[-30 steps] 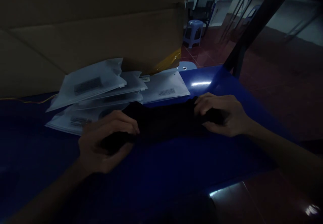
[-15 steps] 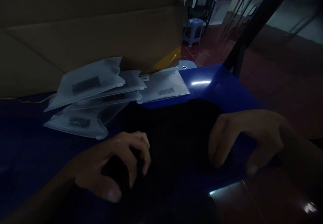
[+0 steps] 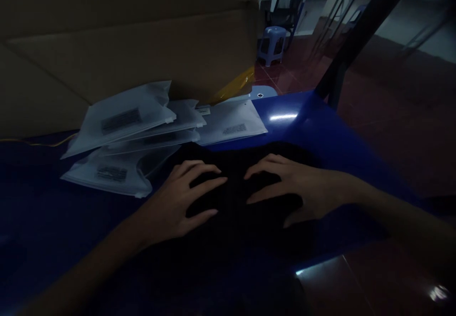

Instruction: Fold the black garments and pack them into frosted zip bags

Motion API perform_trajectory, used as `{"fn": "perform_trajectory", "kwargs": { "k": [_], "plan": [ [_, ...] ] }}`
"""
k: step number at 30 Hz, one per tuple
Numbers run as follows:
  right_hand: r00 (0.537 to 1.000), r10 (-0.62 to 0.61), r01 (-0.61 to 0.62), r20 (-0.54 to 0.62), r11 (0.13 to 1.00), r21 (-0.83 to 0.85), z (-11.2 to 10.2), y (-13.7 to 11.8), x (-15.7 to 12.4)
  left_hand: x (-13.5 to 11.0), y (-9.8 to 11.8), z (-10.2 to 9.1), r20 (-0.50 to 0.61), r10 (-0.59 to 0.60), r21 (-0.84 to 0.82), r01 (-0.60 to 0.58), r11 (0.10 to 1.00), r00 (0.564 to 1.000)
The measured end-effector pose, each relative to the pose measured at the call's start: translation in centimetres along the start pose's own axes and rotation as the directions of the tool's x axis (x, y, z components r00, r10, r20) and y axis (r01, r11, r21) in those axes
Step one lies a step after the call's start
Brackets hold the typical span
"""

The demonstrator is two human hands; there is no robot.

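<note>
A black piece of cloth [image 3: 235, 202] lies spread on the blue table [image 3: 320, 135] in front of me. My left hand [image 3: 178, 199] rests flat on its left part with fingers stretched out and spread. My right hand [image 3: 288, 187] lies flat on its right part, fingers also spread. Both hands press on the cloth side by side, fingertips pointing away from me. The scene is dim and the cloth's edges are hard to make out.
Several frosted plastic pouches [image 3: 128, 121] with labels lie stacked behind the cloth to the left. A large cardboard box [image 3: 135, 40] stands behind them. A yellow strap [image 3: 235, 85] hangs at the box's corner. Beyond the table's right edge are red floor, a dark post [image 3: 356, 35] and a small stool [image 3: 272, 43].
Both hands first gripped the bunched cloth at its ends, then pulled it toward me and let go. Now they lie flat and open on the spread cloth, closer together.
</note>
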State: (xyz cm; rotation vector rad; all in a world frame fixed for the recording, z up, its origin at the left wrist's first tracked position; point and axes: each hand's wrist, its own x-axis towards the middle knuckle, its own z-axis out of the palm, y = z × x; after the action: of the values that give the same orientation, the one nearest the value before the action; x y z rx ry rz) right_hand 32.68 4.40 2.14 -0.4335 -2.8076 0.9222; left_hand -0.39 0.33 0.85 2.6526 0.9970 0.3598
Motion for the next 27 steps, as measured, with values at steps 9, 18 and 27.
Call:
{"fn": "perform_trajectory", "kwargs": {
  "k": [9,18,27],
  "plan": [
    [0.975,-0.212,0.221,-0.073,0.96,0.17,-0.1,0.1,0.0,-0.5,-0.7,0.3,0.149,-0.022,0.194,-0.008,0.981,0.989],
    [0.993,0.081,-0.05,-0.091,0.954,0.297,-0.1,-0.8,0.3,-0.9,-0.2,0.6,0.113,-0.098,0.212,0.072,0.975,0.989],
    [0.991,0.032,-0.057,-0.132,0.979,-0.193,0.9,0.2,0.4,-0.7,0.8,1.1,0.11,-0.08,0.223,0.054,0.973,0.991]
  ]
}}
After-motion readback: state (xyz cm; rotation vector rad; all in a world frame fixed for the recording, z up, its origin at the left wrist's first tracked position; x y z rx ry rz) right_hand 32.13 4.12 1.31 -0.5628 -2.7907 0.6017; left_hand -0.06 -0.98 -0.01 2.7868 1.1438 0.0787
